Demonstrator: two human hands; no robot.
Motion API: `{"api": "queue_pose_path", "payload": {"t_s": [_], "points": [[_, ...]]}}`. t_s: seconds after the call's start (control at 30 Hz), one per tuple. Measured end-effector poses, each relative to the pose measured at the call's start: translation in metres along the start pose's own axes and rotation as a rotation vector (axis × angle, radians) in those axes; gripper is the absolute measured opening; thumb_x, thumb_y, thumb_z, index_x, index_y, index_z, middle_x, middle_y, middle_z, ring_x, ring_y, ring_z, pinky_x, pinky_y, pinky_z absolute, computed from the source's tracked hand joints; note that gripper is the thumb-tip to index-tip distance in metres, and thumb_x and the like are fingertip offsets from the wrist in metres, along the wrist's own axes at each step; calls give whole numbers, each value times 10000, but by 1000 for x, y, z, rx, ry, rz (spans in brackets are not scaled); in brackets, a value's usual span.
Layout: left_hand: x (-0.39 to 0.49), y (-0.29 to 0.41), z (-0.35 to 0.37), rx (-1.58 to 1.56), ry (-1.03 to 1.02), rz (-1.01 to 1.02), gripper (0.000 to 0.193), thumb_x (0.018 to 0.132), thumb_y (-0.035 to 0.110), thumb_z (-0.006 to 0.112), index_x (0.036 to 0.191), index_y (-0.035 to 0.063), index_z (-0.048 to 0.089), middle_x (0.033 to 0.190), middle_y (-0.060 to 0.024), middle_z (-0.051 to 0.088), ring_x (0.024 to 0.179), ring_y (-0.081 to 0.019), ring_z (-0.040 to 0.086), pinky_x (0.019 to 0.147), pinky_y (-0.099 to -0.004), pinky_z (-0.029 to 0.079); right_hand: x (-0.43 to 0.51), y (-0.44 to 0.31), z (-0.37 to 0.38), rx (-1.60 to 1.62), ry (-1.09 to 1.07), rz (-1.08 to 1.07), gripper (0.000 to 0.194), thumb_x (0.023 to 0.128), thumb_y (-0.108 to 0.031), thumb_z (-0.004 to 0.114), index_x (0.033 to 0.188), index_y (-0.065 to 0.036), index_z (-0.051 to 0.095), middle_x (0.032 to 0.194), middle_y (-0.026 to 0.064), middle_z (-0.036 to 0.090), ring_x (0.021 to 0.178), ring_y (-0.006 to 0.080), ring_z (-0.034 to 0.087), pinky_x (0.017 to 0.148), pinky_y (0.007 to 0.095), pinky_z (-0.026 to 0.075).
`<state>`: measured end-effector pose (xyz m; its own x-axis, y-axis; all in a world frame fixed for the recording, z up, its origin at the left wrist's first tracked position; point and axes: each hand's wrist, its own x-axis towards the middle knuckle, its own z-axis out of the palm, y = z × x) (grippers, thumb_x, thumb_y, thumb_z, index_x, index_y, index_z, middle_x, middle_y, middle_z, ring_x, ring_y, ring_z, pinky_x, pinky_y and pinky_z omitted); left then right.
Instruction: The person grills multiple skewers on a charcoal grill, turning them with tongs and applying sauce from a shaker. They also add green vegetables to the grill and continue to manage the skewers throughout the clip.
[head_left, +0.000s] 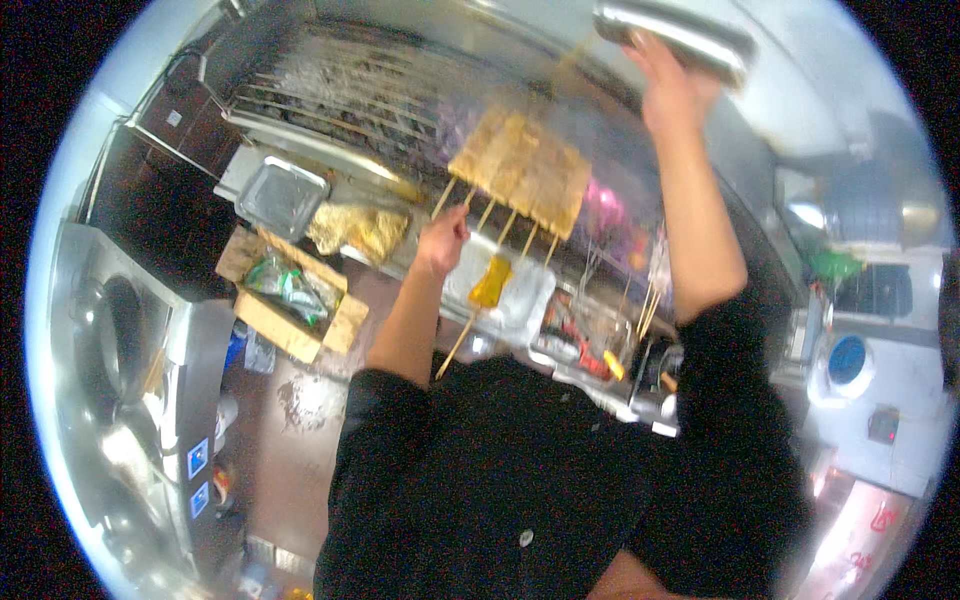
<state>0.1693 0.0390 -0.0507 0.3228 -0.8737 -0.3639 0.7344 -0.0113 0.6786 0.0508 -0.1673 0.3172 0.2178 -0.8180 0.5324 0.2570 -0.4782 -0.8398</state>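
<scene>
A row of flat, golden-brown food pieces (525, 169) on several wooden skewers lies over the smoky grill. My left hand (444, 241) is at the stick ends on the left, fingers curled on one skewer stick (468, 201). High at the upper right, my right hand (673, 86) grips a shiny metal cylinder (682, 39), tilted and blurred; its contents cannot be seen. Below the row, a yellow-brown piece on a wooden stick (491, 283) lies across a pale metal tray (529, 296).
The grill grate (345, 90) extends left, with pink glow at right. Nearby are a clear-looking tray (281, 196), crumpled golden packaging (364, 229) and an open cardboard box (341, 330). A container of red items (585, 330) sits right. A steel counter (202, 330) stands left.
</scene>
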Motion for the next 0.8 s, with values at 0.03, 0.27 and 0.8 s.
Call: {"api": "queue_pose_path", "payload": {"t_s": [0.03, 0.27, 0.8], "points": [[-3, 0, 0, -135, -5, -45, 163, 995, 162, 612, 909, 34, 664, 680, -7, 511, 614, -132, 464, 586, -271, 390, -6, -2, 0, -64, 22, -111, 435, 790, 22, 790, 1170, 104, 595, 1161, 159, 665, 1014, 264, 679, 853, 416, 614], [5, -4, -5, -218, 79, -151, 151, 999, 175, 613, 979, 43, 684, 717, 9, 539, 648, -124, 518, 607, -281, 444, -50, -28, 5, -581, -145, 63, 442, 761, -240, 874, 1098, -12, 703, 1120, 110, 721, 998, 205, 684, 878, 344, 558], [-22, 46, 3, 431, 257, 108, 175, 955, 216, 676, 940, 43, 689, 729, 4, 605, 605, -74, 531, 514, -245, 425, -67, -11, 25, -685, -195, 279, 377, 791, -247, 866, 1017, 3, 696, 1072, 122, 708, 950, 167, 668, 862, 297, 537]]}}
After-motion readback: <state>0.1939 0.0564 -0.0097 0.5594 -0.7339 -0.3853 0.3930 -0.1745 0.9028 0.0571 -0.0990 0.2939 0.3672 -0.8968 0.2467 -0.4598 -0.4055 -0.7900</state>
